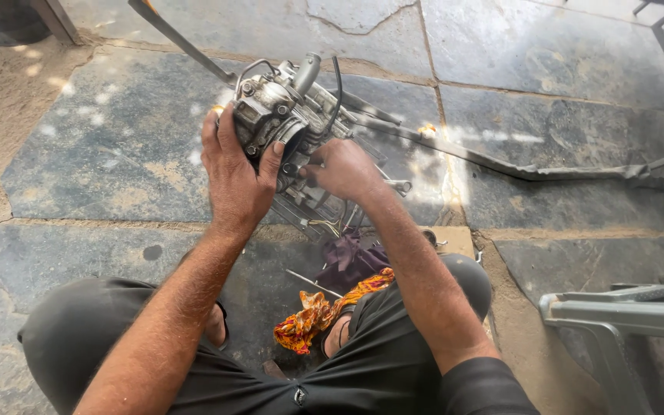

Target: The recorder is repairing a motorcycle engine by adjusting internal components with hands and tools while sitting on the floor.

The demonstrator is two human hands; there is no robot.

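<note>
A grey metal carburettor [280, 106] with hoses and a cable sits upright over a flat metal tray [310, 209] on the stone floor. My left hand [234, 170] grips its left side, thumb hooked over the front edge. My right hand [343, 169] presses against its lower right side; the fingertips are hidden behind the part, so I cannot see whether they pinch something small. A spanner [398, 185] lies just right of that hand.
An orange patterned rag [318, 311] and a dark purple cloth [351, 260] lie between my knees, with a thin metal rod [307, 280] beside them. A long metal bar [516, 165] crosses the floor at right. A grey plastic chair [624, 315] stands at lower right.
</note>
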